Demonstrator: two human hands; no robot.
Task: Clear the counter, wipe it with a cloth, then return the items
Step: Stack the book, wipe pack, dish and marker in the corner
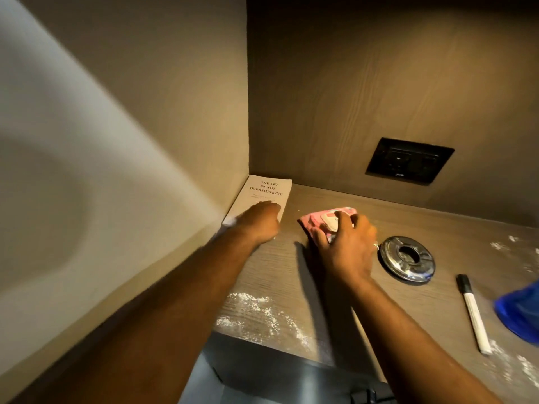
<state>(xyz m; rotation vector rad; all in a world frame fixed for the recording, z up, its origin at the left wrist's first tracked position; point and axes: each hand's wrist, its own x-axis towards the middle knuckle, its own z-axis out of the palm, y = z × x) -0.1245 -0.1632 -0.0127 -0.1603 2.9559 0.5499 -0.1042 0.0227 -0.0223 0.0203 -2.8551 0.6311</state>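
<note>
Pink pouch [329, 221], soft and light by the look of it, likely to fold and sag if lifted by one corner; best taken across the middle with fingers spread. Lying mid-tabletop [335, 293], just right of the book. Right hand [347, 246] down on top of it, fingers curled over its near edge, gripping. White paperback book [262, 196] flat in the far left corner against the wall: stiff enough, light, smooth-covered, so easiest slid out and pinched along its free right edge. Left hand [262, 225] resting on the book's near end; blurred, so open or closed not possible to tell.

Further right: a shiny round metal dish [407, 259] just beside the right hand, rigid and probably slippery; a white marker [472, 313] with black cap, prone to rolling; something blue [519, 313] at the right edge, too blurred to name. White powder [256, 316] scattered near the front edge and far right.
</note>
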